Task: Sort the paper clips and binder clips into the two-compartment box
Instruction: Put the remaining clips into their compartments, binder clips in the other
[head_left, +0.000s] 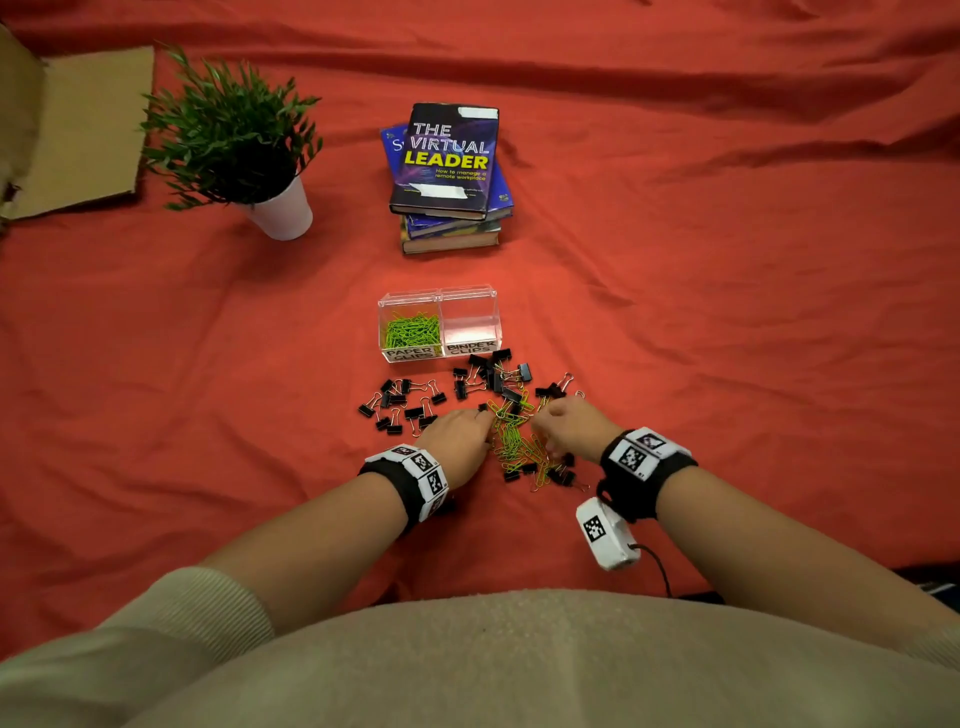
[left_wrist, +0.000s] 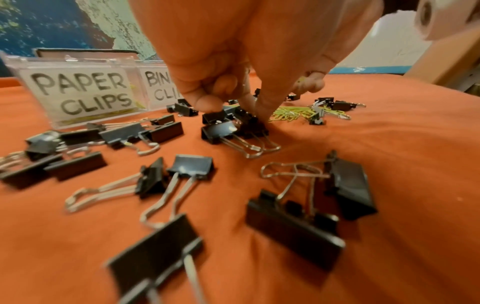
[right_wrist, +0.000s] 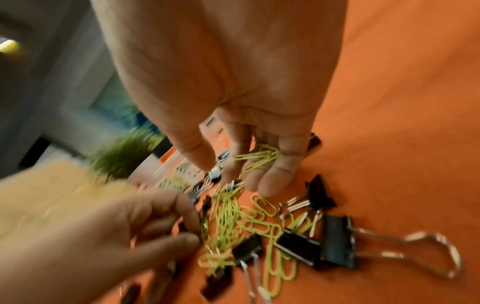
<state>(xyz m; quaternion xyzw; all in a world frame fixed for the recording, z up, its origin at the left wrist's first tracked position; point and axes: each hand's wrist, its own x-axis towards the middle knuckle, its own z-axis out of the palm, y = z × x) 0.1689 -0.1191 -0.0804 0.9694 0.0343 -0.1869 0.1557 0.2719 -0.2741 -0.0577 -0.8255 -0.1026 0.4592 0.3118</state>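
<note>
The clear two-compartment box stands ahead of my hands; its PAPER CLIPS side holds green paper clips, and its BINDER CLIPS side looks empty. Black binder clips lie scattered in front of it. A mixed heap of green paper clips and binder clips sits between my hands. My left hand is at the heap's left edge, with thumb and index finger pinching a small binder clip. My right hand reaches down into the heap, and paper clips hang in its fingers.
A stack of books lies beyond the box, and a potted plant stands at the back left. Flat cardboard is at the far left edge. A red cloth covers the whole surface.
</note>
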